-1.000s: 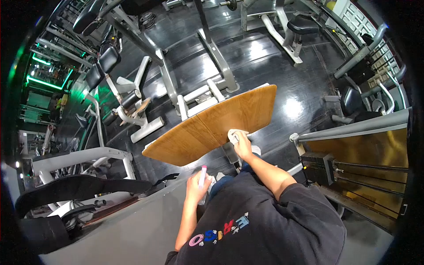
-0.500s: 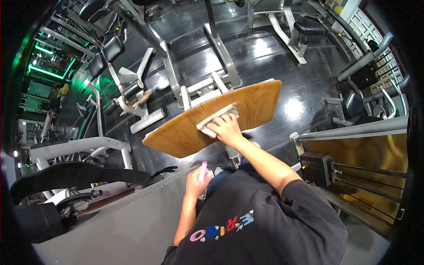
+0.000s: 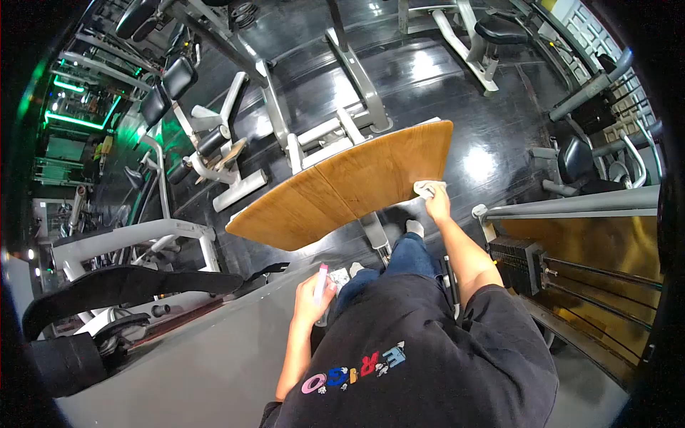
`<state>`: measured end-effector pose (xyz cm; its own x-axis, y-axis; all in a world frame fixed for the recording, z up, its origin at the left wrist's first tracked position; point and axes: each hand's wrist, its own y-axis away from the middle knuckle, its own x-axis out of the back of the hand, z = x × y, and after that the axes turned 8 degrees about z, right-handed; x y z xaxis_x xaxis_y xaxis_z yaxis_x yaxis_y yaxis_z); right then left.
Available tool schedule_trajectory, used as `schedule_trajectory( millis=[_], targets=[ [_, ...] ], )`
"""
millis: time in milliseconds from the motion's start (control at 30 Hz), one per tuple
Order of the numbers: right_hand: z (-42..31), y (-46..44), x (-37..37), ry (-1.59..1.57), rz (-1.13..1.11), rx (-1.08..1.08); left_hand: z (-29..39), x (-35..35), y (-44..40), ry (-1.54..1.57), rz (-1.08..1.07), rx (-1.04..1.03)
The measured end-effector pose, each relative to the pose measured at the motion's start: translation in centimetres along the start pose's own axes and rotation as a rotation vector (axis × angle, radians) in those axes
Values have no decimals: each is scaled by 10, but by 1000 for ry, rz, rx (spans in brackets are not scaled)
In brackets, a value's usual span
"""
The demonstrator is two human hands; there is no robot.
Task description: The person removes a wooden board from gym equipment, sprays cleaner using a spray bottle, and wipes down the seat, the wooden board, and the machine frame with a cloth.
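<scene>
My right hand (image 3: 437, 203) is closed round a crumpled white cloth (image 3: 424, 188) at the near right edge of a curved wooden board (image 3: 342, 189). The board has a brown wood grain and a seam across it, and the cloth touches its rim. Lower down, by my left thigh, my left hand (image 3: 310, 299) grips what looks like a spray bottle (image 3: 321, 279) with a pink tip and a pale head. My fingers and leg hide most of its body.
Grey machine frames (image 3: 360, 78) stand behind the board on a shiny black floor (image 3: 492, 132). A weight stack (image 3: 515, 264) and rail are at my right. A dark padded bar (image 3: 135, 289) and grey panel (image 3: 193, 364) lie at my left. My socked foot (image 3: 414, 227) is below the board.
My right hand has moved the cloth from the middle of the board to its near right edge. The left hand keeps its hold, nearly still. The view has shifted slightly.
</scene>
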<state>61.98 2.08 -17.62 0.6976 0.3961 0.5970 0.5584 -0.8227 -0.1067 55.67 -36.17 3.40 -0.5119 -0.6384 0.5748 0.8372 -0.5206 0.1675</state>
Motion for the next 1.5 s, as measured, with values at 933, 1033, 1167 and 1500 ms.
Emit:
schedule_trajectory(
  millis=[933, 1033, 1167, 1500],
  targets=[
    [-65, -37, 112, -946, 214, -486, 98, -62, -134, -101, -227, -245],
    [-27, -4, 105, -860, 210, -543, 91, -62, -136, -157, -169, -306],
    [-28, 18, 85, -680, 164, -966, 94, -66, -134, -122, -234, -260],
    [-152, -57, 10, -891, 511, -657, 98, -62, -126, -109, -320, -339]
  ],
)
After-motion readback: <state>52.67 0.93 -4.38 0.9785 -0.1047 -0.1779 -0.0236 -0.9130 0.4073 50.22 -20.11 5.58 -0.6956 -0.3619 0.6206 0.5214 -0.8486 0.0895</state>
